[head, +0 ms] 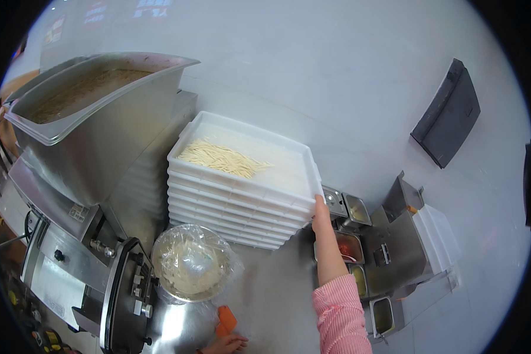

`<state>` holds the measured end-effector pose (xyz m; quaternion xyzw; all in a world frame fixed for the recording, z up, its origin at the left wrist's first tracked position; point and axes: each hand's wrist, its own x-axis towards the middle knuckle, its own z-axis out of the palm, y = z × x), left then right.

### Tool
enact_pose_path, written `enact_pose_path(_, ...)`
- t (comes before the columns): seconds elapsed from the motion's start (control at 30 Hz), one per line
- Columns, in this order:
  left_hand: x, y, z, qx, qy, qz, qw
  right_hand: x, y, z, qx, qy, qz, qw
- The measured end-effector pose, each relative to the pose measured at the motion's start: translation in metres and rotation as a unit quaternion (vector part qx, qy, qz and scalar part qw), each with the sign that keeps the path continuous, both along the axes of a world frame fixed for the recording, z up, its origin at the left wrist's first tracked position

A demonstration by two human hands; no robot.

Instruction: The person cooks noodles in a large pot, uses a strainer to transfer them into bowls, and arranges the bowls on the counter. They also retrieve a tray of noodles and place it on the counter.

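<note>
My right hand (320,211) grips the near right corner of the top white plastic tray (292,190), its thumb at the rim and its other fingers mostly hidden. That tray tops a stack of several similar trays, and pale raw noodle strips (223,159) lie in its left part. At the bottom edge, my left hand (227,344) is partly in view with its fingers extended, beside an orange scraper (226,319); nothing shows in its grasp. Left of the scraper and farther back stands a round metal bowl (190,295) of pale dough or flour under clear plastic film.
A large steel vat (115,128) of brownish liquid rises at left, above a steel machine with knobs (128,296). On the right are metal containers of food (350,248), a steel box (394,252) and white plastic bins (436,239). A dark panel (449,115) is on the wall.
</note>
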<state>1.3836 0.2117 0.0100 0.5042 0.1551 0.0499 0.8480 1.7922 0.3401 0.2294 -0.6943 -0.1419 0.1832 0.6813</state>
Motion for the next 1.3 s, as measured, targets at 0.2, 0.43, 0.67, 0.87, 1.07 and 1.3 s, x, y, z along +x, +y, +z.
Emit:
enact_pose_path(0.2,0.030,0.015,0.002,-0.005,-0.031,-0.020,0.999,-0.026,-0.016,0.025,0.128,-0.044,0.053,0.989)
enact_pose_path(0.43,0.086,0.032,0.040,-0.102,-0.055,-0.069,0.991,-0.136,-0.116,0.010,0.179,0.056,0.107,0.976)
enact_pose_path(0.67,0.120,0.094,0.126,-0.289,-0.285,0.261,0.876,-0.189,-0.215,-0.026,0.213,0.102,-0.053,0.970)
enact_pose_path(0.87,0.104,0.087,0.151,-0.256,-0.197,0.246,0.914,-0.236,-0.298,-0.068,0.198,0.096,-0.173,0.960)
enact_pose_path(1.07,0.090,0.053,0.139,-0.289,-0.082,0.169,0.939,-0.300,-0.371,-0.098,0.131,0.039,-0.192,0.972)
enact_pose_path(1.3,0.069,-0.032,0.159,-0.179,0.007,0.071,0.981,-0.404,-0.443,-0.086,0.198,-0.002,-0.278,0.940)
